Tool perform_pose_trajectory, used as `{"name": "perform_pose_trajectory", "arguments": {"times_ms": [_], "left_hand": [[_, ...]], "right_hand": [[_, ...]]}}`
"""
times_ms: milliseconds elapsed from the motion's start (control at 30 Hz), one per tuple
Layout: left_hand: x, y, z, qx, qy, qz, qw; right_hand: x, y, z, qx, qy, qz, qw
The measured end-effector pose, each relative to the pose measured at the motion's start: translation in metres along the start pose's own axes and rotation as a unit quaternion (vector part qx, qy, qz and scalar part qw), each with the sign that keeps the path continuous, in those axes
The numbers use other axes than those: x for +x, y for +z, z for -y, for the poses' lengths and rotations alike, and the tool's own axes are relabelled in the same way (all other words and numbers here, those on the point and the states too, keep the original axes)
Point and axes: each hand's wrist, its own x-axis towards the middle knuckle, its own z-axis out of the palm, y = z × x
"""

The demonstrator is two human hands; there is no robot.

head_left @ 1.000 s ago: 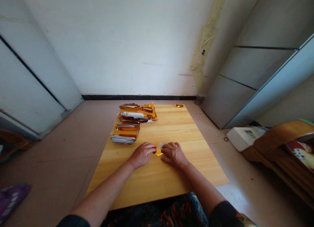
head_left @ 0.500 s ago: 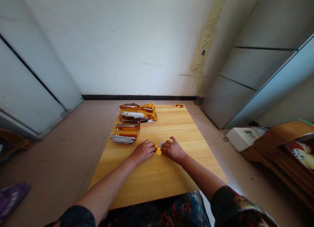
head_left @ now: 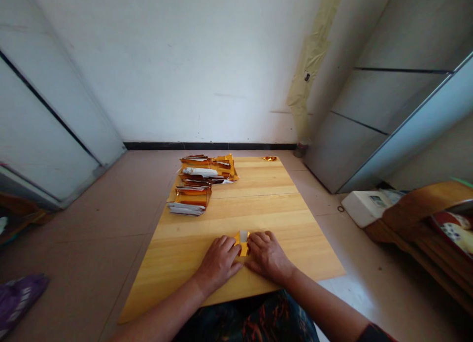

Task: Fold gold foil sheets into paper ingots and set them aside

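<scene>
A small sheet of gold foil paper [head_left: 243, 250] with a pale patch at its far end lies on the wooden table near its front. My left hand [head_left: 220, 259] grips its left edge with curled fingers. On the opposite edge, the fingers of my right hand [head_left: 266, 253] are closed over the paper. Both sides look bent upward between the hands, and the fingertips hide part of it. Beyond my left hand, bundles of gold and white folded paper [head_left: 192, 196] stand on the far left of the table.
The wooden table [head_left: 258, 204] has a scrap of gold foil [head_left: 270, 158] at its far right corner. A white wall rises behind. To the right are a grey refrigerator [head_left: 354, 125], a white box [head_left: 365, 209] and a wooden bench [head_left: 410, 228]. A purple bag [head_left: 22, 302] lies at left.
Both hands have moved closer to my body with the gold foil paper. My right hand has turned over it, its raised finger lowered, and more of the paper's pale patch shows.
</scene>
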Motion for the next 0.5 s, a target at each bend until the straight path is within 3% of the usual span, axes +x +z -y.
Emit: {"name": "perform_pose_trajectory", "arguments": {"times_ms": [267, 500], "left_hand": [[0.024, 0.013, 0.02, 0.014, 0.012, -0.062, 0.998], [0.052, 0.011, 0.048, 0.011, -0.028, -0.069, 0.997]], "right_hand": [[0.029, 0.011, -0.023, -0.036, -0.011, -0.049, 0.998], [0.064, 0.009, -0.047, -0.044, -0.001, -0.059, 0.997]]}}
